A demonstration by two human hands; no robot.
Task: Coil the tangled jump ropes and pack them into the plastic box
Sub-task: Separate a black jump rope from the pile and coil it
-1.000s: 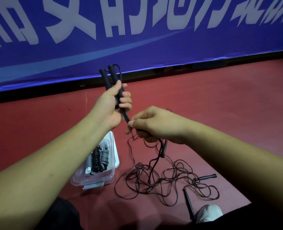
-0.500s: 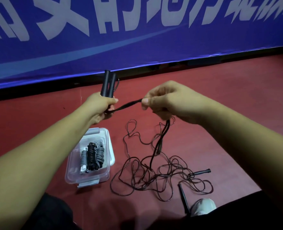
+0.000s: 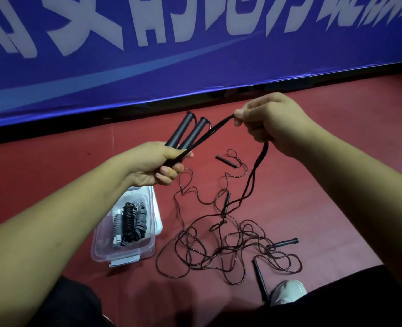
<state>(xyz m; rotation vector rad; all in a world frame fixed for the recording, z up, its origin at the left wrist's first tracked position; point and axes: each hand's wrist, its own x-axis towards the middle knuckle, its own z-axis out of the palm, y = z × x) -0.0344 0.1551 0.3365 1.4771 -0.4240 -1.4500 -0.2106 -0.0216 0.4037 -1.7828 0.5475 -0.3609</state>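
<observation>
My left hand [image 3: 156, 165] grips two black jump rope handles [image 3: 188, 132] side by side, their tops pointing up and to the right. My right hand [image 3: 269, 122] pinches the doubled black cord [image 3: 215, 129] of that rope, stretched taut from the handles. From my right hand the cord drops down to a tangle of thin black ropes [image 3: 226, 246] on the red floor. Several loose black handles lie in the tangle. A clear plastic box [image 3: 145, 252] stands on the floor below my left hand, holding coiled black and grey ropes [image 3: 130, 224].
A blue banner [image 3: 195, 55] with white lettering runs along the far edge of the red floor [image 3: 325, 208]. A white shoe [image 3: 288, 291] and dark trousers show at the bottom. The box's lid [image 3: 157, 214] lies against its right side.
My right hand has moved up and to the right, pulling the cord taut away from the handles. The handles in my left hand have tilted to the right.
</observation>
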